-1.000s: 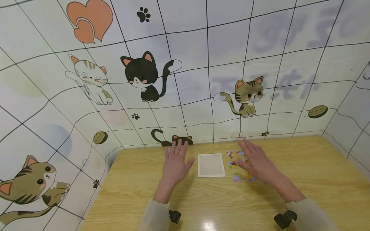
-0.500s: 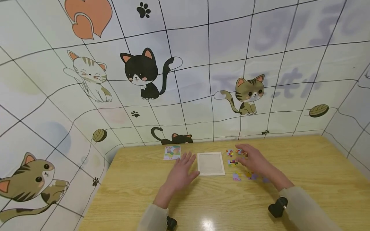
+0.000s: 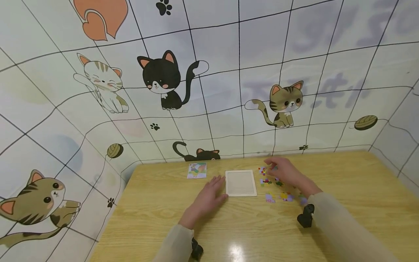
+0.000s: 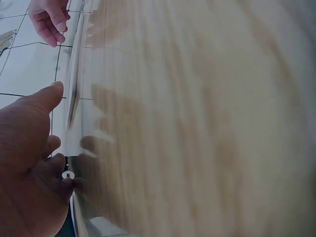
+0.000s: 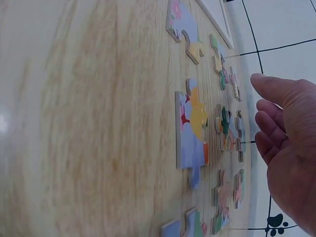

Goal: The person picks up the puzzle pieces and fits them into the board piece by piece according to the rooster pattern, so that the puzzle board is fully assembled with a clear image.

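A white-rimmed square puzzle tray lies on the table with no pieces in it. My left hand is at its left side, fingers extended and thumb near the lower left corner; whether it touches the rim is hard to tell. Several colourful jigsaw pieces lie flat to the right of the tray. Over the back ones hovers my right hand, fingers bent loosely. In the right wrist view, that hand shows a gap between thumb and fingers, and a yellow and lilac piece lies nearby.
A small picture card lies at the back left of the wooden table. Behind the table rises a wall with cat drawings. Black wrist cameras sit at both sleeves.
My left hand has moved down from over the picture card, uncovering it, and right to the tray's side. My right hand has moved slightly left and back, its fingers now more bent.
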`<state>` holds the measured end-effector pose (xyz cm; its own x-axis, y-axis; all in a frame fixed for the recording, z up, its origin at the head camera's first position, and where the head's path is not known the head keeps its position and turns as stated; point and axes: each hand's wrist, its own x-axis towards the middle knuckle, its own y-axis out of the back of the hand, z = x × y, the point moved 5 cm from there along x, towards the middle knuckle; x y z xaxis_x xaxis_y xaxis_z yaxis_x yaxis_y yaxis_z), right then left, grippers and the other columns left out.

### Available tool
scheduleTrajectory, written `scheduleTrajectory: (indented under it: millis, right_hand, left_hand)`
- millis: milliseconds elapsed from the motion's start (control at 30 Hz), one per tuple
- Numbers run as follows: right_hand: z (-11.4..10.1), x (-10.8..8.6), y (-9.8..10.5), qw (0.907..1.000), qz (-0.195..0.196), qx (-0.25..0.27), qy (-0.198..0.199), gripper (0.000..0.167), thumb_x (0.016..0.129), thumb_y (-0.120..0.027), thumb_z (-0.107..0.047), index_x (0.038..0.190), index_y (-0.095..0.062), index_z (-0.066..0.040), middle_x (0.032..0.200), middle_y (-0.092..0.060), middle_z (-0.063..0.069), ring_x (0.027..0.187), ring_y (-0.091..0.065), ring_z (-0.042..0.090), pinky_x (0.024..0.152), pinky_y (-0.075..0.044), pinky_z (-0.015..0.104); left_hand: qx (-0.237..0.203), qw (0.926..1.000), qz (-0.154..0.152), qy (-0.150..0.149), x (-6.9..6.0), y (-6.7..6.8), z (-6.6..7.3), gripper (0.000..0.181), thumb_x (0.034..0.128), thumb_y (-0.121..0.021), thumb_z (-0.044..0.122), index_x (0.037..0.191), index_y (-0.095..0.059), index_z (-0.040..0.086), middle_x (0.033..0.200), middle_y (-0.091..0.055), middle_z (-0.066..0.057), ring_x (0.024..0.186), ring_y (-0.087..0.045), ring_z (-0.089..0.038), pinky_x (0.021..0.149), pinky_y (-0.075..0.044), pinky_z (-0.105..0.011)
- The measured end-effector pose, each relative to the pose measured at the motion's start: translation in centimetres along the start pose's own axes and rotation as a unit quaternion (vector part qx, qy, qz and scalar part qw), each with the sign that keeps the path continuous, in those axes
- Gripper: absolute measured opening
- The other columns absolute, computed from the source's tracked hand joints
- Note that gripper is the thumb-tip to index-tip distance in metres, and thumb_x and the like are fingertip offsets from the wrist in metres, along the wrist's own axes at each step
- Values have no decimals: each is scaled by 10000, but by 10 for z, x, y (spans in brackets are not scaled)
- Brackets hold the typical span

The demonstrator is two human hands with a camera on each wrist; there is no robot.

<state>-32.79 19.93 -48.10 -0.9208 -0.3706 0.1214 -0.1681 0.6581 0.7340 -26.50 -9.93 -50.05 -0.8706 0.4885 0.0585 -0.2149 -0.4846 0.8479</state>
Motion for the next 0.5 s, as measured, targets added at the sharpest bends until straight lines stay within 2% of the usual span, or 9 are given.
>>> scheduleTrajectory:
  millis: [267,500]
  right_hand:
    - [5,10,-8,9977,-351,323,-482,462,982,-664,-91,1400,-557,75,1340,-591,250,1180,-564,390,929,-506,521]
    - [8,14,-7,9990,-363,182,-194,415,983,-666,-100,1334,-594,109,1275,-630,249,1146,-592,402,956,-485,567]
  left_hand:
    - [-180,9997,-50,124,3,-7,-7,636,1040,-617,297,1582,-385,58,1636,-335,-152,1531,-234,-354,1221,-135,-564]
    - [-338,9994,16,45,7,-7,-6,613,1034,-625,286,1560,-423,46,1617,-363,-171,1522,-249,-378,1214,-102,-601]
